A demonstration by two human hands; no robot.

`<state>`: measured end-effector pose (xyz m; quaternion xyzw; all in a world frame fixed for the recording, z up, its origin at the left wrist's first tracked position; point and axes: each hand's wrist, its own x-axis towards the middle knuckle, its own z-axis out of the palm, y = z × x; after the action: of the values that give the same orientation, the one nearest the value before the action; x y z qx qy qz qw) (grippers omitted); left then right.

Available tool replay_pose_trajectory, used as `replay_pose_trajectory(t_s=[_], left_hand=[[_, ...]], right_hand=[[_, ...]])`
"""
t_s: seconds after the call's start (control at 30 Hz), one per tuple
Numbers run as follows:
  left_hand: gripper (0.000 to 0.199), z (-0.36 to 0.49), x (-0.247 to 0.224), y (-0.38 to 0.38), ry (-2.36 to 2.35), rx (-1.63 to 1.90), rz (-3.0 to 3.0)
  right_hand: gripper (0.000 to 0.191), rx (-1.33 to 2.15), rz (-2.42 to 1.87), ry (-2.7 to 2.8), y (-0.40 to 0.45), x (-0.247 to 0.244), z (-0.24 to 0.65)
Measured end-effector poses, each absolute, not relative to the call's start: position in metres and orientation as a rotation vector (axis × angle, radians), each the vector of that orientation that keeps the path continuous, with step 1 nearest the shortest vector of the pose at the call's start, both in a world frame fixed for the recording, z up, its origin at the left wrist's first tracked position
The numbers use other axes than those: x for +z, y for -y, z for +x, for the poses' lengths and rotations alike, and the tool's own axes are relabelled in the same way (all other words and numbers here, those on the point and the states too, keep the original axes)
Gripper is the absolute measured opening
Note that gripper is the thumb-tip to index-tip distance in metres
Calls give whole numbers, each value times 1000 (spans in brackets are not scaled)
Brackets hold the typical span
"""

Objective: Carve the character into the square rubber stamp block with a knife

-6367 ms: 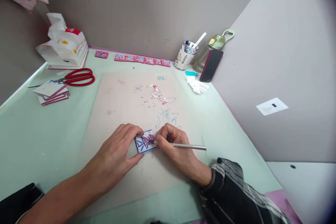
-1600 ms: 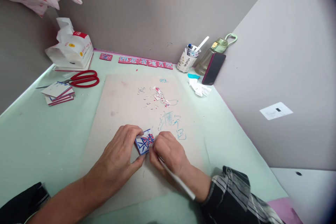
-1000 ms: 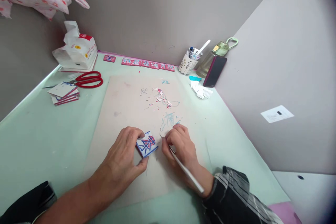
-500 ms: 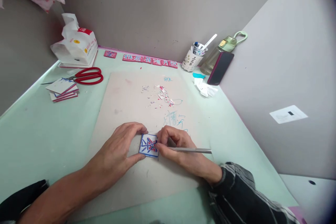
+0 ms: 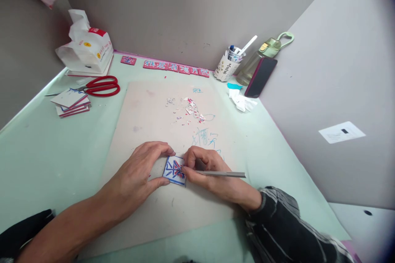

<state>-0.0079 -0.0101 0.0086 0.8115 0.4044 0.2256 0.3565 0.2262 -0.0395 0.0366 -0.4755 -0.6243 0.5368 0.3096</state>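
A small white square tile (image 5: 170, 169) with a blue border and a blue character lies on the grey-beige board (image 5: 129, 131); red shows in the cut strokes on its right side. My left hand (image 5: 140, 168) grips it at the left, forefinger at its top edge and thumb at its bottom edge. In my right hand (image 5: 210, 166) is a craft knife (image 5: 228, 174) with a slim silver handle, held like a pen and pointing left. Its tip is over the tile's right part, mostly hidden by my fingers.
White and red shavings (image 5: 191, 109) lie on the board. Red-handled scissors (image 5: 103, 86) and stacked tiles (image 5: 72, 102) are left. Red carved tiles (image 5: 175, 68) line the back wall. A pen cup (image 5: 226, 68), bottle (image 5: 245, 72), phone (image 5: 261, 77) and crumpled tissue (image 5: 242, 100) stand or lie right.
The view has shifted slightly. My right fingers and the craft knife have moved a touch left over the tile; my left hand keeps its grip.
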Motion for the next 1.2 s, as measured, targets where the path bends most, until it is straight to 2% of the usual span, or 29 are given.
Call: replay_pose_trajectory(t_s=[0.5, 0.83, 1.2], left_hand=[[35, -6, 9, 10, -1042, 564, 2052], [33, -9, 7, 11, -1011, 612, 2136], [34, -8, 6, 10, -1027, 601, 2130]], right_hand=[[24, 1466, -1219, 1725, 35, 37, 231], [23, 898, -1111, 2315, 32, 56, 228], [24, 1288, -1237, 1976, 32, 51, 232]])
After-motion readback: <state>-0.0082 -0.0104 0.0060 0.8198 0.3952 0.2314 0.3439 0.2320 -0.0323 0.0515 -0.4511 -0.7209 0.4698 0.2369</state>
